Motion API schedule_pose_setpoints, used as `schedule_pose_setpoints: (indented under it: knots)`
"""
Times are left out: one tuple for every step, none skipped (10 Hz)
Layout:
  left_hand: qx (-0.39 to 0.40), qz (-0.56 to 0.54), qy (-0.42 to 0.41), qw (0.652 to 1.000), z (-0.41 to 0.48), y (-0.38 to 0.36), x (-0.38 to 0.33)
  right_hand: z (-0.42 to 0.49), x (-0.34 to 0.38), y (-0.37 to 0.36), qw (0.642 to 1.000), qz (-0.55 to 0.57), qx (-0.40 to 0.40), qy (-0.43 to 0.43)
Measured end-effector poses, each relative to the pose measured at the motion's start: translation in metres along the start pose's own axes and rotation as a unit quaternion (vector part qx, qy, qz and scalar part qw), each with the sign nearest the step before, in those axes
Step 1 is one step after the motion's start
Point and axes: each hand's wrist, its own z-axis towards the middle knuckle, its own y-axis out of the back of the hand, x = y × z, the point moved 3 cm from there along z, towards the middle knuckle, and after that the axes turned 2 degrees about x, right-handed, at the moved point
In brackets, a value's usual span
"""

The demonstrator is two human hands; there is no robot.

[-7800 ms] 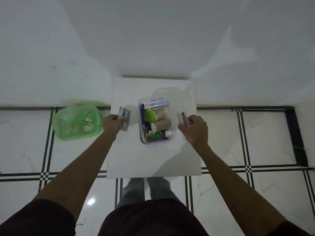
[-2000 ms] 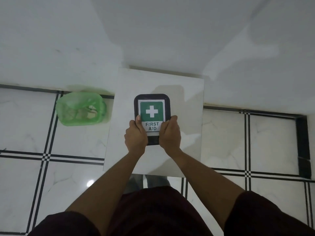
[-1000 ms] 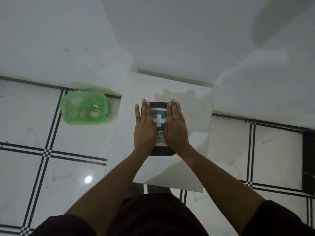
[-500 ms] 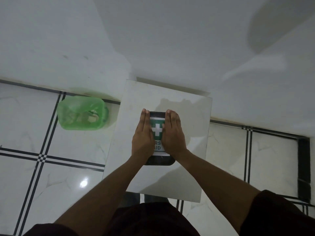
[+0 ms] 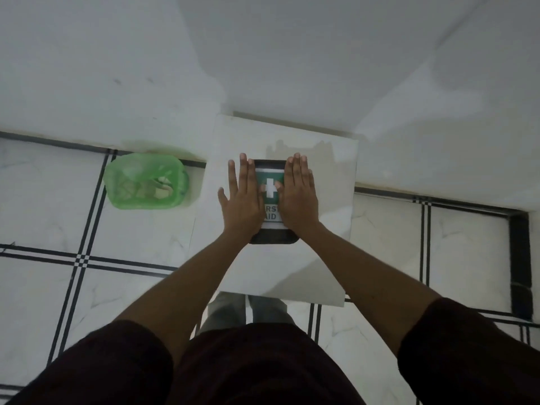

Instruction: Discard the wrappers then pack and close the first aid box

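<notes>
The first aid box [image 5: 271,197] lies on the small white table [image 5: 324,258] with its dark lid on; the lid shows a green label with a white cross and partly hidden lettering. My left hand [image 5: 242,200] rests flat on the lid's left side, fingers spread and pointing away from me. My right hand [image 5: 298,197] lies flat on the lid's right side, fingers together. Both palms cover the box's edges, so the box's contents and sides are hidden.
A green bin [image 5: 146,182] with crumpled wrappers inside stands on the tiled floor left of the table, against the white wall. The table's back edge meets the wall. My legs and feet show below the table's front edge.
Half a second ago both hands lay close together on the lid. Now they have slid slightly apart, and my left fingers are spread wider. The box has stayed in place.
</notes>
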Motion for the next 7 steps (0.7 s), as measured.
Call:
schedule_pose_setpoints:
  knots:
    - [0.011, 0.065, -0.018, 0.998, -0.014, 0.001, 0.004, -0.021, 0.002, -0.006, 1.000, 0.023, -0.013, -0.011]
    - [0.030, 0.057, -0.022, 0.998, -0.020, -0.004, 0.007, -0.037, 0.002, -0.013, 0.999, 0.042, -0.016, -0.004]
    - [0.031, 0.034, -0.020, 0.999, -0.016, -0.006, 0.007, -0.034, 0.002, -0.014, 0.999, 0.044, -0.023, -0.003]
    - [0.027, 0.006, -0.031, 0.999, -0.011, -0.002, 0.005, -0.029, 0.002, -0.007, 0.999, 0.044, -0.011, -0.004]
    - [0.021, -0.032, -0.039, 0.999, -0.017, -0.003, 0.007, -0.036, -0.003, -0.010, 0.999, 0.042, -0.008, -0.006]
    - [0.038, -0.037, -0.045, 0.998, -0.034, -0.004, 0.008, -0.050, -0.001, -0.008, 0.999, 0.047, 0.009, 0.005]
    - [0.034, -0.025, -0.060, 0.997, -0.029, 0.008, 0.001, -0.044, 0.003, 0.004, 0.998, 0.052, -0.017, 0.006]
